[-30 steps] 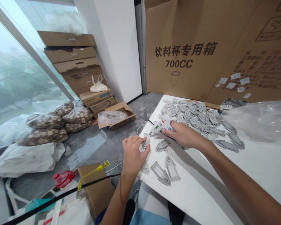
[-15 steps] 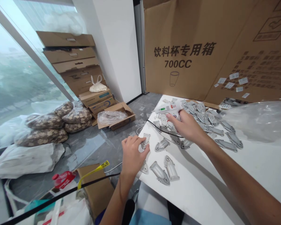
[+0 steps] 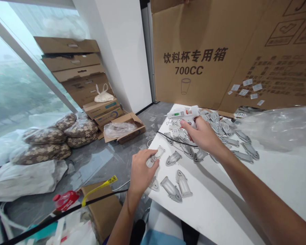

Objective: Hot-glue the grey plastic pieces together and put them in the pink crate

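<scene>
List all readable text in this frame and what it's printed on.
"饮料杯专用箱" on the big cardboard box.
"700CC" below it on that box, above a cup outline.
Fine print on the box's right panel: too small to read.
White stickers on that panel: too small to read.
Yellow tape on the floor: marks blurred.
</scene>
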Motion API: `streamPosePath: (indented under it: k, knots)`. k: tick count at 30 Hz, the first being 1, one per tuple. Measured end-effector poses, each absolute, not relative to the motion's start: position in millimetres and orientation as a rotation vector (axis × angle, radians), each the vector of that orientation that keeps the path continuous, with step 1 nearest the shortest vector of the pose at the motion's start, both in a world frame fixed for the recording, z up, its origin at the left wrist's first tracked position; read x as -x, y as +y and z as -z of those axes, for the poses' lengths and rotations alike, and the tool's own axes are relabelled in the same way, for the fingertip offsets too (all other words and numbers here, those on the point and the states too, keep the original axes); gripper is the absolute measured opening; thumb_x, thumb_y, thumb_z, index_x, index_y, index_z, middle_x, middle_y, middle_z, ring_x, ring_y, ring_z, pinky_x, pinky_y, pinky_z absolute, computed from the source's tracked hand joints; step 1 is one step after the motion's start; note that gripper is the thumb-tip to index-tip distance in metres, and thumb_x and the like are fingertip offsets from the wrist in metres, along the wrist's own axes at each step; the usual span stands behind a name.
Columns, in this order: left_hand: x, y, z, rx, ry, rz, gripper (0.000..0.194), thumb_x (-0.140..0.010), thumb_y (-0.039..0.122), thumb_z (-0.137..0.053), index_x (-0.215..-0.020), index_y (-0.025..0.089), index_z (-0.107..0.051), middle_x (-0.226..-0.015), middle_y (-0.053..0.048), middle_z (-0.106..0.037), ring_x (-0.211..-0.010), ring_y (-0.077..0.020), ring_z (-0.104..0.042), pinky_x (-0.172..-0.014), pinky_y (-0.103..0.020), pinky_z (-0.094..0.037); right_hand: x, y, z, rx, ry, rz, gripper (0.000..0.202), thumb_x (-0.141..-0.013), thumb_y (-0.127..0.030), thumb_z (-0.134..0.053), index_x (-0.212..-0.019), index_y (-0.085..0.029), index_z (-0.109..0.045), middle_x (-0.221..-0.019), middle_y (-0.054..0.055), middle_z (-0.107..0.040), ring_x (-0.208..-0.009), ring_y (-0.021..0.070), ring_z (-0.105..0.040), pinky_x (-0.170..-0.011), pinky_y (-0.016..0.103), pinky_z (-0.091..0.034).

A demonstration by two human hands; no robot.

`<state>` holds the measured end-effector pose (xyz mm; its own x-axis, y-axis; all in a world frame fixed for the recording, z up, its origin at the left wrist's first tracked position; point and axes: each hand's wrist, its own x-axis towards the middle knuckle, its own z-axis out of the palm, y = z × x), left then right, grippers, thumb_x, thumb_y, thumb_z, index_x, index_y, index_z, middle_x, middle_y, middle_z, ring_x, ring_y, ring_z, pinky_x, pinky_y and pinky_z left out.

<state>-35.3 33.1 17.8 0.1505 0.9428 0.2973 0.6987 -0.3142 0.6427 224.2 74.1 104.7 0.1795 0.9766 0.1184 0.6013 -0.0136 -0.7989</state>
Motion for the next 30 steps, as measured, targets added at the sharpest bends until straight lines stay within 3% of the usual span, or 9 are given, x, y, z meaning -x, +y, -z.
streamPosePath:
  k: [11, 17, 21, 25, 30]
  knots:
    - [36.1, 35.1, -13.6, -2.103, 1.556, -1.000, 0.023, -0.093, 0.019, -0.074, -0.111, 0.032, -0.078, -0.126, 0.001, -0.082, -0.119, -0.0249, -0.073, -0.108, -0.045, -0.046, -226.5, 77.2, -101.1, 1.662, -1.464, -0.661, 0.040, -0.106, -0.061, -0.054, -0.119, -0.023, -0.059, -0.084, 0.003, -0.069, -0.077, 0.0247, -0.065, -0.076, 0.039, -0.048]
    - [35.5, 36.5, -13.3, -2.091, 1.524, -1.021, 0.019, -0.094, 0.020, -0.072, -0.109, 0.031, -0.078, -0.127, 0.000, -0.082, -0.118, -0.0240, -0.073, -0.108, -0.044, -0.052, -229.4, 81.0, -100.4, 1.530, -1.362, -0.712, 0.033, -0.109, -0.056, -0.050, -0.123, -0.026, -0.045, -0.085, 0.000, -0.064, -0.070, 0.0217, -0.063, -0.071, 0.037, -0.051]
    - [39.1, 39.6, -13.9, -2.111, 1.507, -1.047, 0.021, -0.093, 0.024, -0.071, -0.112, 0.029, -0.078, -0.117, -0.001, -0.083, -0.106, -0.0220, -0.074, -0.099, -0.038, -0.058, -231.1, 82.8, -102.4, 1.469, -1.412, -0.683, 0.023, -0.111, -0.049, -0.046, -0.117, -0.027, -0.042, -0.085, 0.001, -0.060, -0.077, 0.0238, -0.064, -0.078, 0.039, -0.052]
    - [41.2, 38.8, -21.7, -2.137, 1.540, -1.097, 0.018, -0.094, 0.033, -0.072, -0.110, 0.029, -0.078, -0.107, 0.000, -0.083, -0.094, -0.0210, -0.076, -0.090, -0.035, -0.061, -228.6, 82.1, -107.1, 1.366, -1.451, -0.698, 0.025, -0.110, -0.050, -0.049, -0.115, -0.026, -0.046, -0.098, 0.004, -0.062, -0.089, 0.0247, -0.063, -0.086, 0.040, -0.052]
    - [15.5, 16.3, -41.5, -2.369, 1.334, -1.222, 0.015, -0.097, 0.034, -0.075, -0.112, 0.034, -0.077, -0.115, 0.002, -0.084, -0.107, -0.0220, -0.080, -0.099, -0.035, -0.064, -223.1, 80.2, -116.9, 1.125, -1.514, -0.709, 0.026, -0.108, -0.044, -0.056, -0.124, -0.027, -0.044, -0.112, 0.003, -0.063, -0.099, 0.0220, -0.060, -0.094, 0.040, -0.052]
